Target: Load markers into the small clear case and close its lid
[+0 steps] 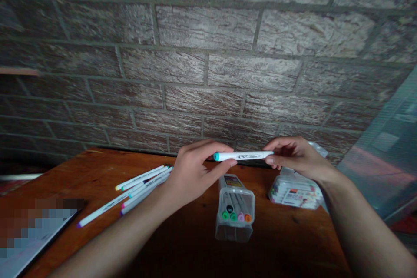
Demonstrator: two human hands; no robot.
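A white marker with a teal end is held level above the table, between both hands. My left hand pinches its teal end between thumb and fingers. The other end sits in the closed fingers of my right hand. Below them a clear plastic case stands open, with several markers in it showing green, black, pink and orange ends. Left of my left hand lies a loose pile of white markers with yellow, green, teal, pink and purple ends, partly hidden by my forearm.
A clear package with printed labels lies on the right, below my right hand. The wooden table meets a brick wall. At the lower left is a flat, light object, partly pixelated. A bluish translucent panel stands at the right.
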